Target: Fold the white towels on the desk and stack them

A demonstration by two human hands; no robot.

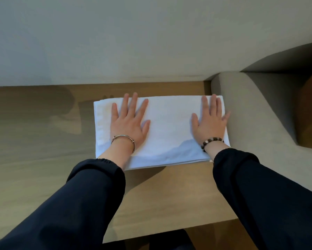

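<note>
A white towel (169, 123), folded into a flat rectangle with layered edges showing at its front, lies on the wooden desk (34, 141) near the right end. My left hand (129, 121) presses flat on its left half with fingers spread and straight. My right hand (210, 121) lies flat on its right half, fingers straight and reaching the towel's far right corner. Both palms face down. No other towel is in sight.
A pale wall (133, 42) runs directly behind the desk. A grey upholstered armchair (250, 109) stands against the desk's right end, touching the towel's right edge. The desk's front edge (169, 230) runs below my forearms.
</note>
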